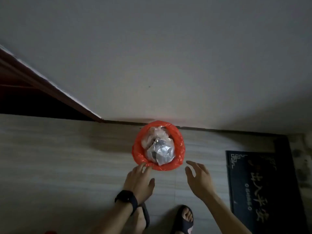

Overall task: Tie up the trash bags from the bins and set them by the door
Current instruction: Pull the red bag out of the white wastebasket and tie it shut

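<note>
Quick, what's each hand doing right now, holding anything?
Left hand: open, fingers touching the red bag at its rim, holding nothing.
Right hand: open, fingers spread, apart from the bag, holding nothing.

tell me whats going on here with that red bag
A person stands over a red trash bag that sits on the floor against the wall and reaches down with both hands. The left hand has straight fingers that appear to touch the bag's near rim. The right hand is open and apart from the bag. The bag's mouth is open, with clear plastic rubbish showing, so it is not yet tied. A dark doormat lies to the right.
</note>
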A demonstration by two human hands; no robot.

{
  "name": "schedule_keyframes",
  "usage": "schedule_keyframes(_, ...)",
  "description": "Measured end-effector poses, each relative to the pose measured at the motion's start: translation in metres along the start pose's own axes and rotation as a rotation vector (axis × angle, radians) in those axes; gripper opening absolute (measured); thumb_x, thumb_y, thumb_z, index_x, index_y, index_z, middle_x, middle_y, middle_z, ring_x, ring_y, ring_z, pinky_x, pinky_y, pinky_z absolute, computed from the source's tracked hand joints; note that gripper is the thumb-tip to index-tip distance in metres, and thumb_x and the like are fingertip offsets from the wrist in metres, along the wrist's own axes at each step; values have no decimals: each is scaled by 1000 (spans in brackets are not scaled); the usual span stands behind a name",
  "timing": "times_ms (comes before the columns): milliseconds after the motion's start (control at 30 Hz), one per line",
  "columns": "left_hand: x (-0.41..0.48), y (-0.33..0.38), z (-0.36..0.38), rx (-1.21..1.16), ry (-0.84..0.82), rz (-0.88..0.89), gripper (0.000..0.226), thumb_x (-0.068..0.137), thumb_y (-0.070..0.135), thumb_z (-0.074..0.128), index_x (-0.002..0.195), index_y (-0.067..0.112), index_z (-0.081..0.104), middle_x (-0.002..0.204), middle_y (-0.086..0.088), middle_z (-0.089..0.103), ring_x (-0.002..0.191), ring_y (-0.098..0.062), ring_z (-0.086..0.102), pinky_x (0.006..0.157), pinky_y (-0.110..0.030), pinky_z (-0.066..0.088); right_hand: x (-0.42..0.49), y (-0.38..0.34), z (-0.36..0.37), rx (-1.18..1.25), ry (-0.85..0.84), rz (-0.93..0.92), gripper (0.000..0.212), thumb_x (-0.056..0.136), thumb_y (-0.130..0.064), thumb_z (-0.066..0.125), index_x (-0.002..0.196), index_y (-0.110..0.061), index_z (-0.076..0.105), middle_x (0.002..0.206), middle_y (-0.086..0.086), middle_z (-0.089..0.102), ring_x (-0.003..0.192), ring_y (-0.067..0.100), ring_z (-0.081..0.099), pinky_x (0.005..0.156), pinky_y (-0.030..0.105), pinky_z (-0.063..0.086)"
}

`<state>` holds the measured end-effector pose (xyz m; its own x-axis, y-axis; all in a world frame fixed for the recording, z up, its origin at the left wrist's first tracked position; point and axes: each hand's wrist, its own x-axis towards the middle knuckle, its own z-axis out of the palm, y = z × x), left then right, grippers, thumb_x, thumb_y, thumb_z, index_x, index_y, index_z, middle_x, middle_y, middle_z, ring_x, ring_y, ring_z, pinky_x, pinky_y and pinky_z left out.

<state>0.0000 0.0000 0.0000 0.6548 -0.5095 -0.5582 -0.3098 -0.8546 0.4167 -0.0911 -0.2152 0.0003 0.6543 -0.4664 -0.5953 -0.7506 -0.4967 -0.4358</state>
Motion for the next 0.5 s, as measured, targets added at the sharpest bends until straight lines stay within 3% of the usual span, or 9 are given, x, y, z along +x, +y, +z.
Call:
schedule_keyframes(167,67,-27,35,156,27,177,55,87,43,56,139,32,40,150,2,33,133,-22,40,107,-37,40,67,33,56,98,-21,189,38,100,-44,46,136,-34,55,137,9,55,118,26,59,98,36,48)
schedule_keyframes(300,99,-39,73,340,82,368,68,75,44,71,135,23,48,156,-12,28,140,-35,34,106,-53,41,109,61,91,256,16,334,40,102,-42,39,134,-26,57,131,14,63,117,33,60,97,37,47)
schedule_keyframes(433,131,-37,121,529,174,596,87,72,56,70,146,23,40,162,-11,15,148,-36,17,114,-61,17,152,80,121,608,59,454,40,102,-44,35,121,-23,63,107,3,66,107,30,59,102,49,47)
schedule_keyframes(500,152,-33,142,607,196,616,95,73,64,66,151,23,33,163,-10,10,150,-36,8,116,-62,7,174,91,135,810,-1,537,42,101,-50,34,123,-25,59,112,2,60,108,24,55,102,50,45)
